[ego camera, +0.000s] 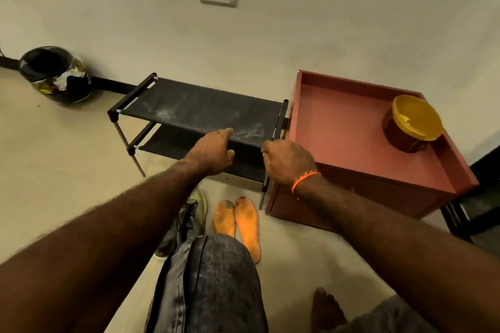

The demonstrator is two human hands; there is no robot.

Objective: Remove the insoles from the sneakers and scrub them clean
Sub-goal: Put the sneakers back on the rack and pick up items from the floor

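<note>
Two orange insoles (238, 222), dirty at the toes, lie side by side on the floor in front of a black two-tier shoe rack (194, 108). A grey-green sneaker (186, 222) lies left of them, partly hidden by my knee. My left hand (213, 150) grips the front edge of the rack's top shelf, fingers over the fabric. My right hand (286, 161) is closed round the rack's front right post. Both shelves of the rack show nothing on them.
A red low cabinet (351, 143) stands right of the rack, touching it, with a brown tub with a yellow lid (412, 123) on top. A black helmet (54, 74) sits on the floor at the far left by the wall. My bare foot (326, 308) is at the bottom right.
</note>
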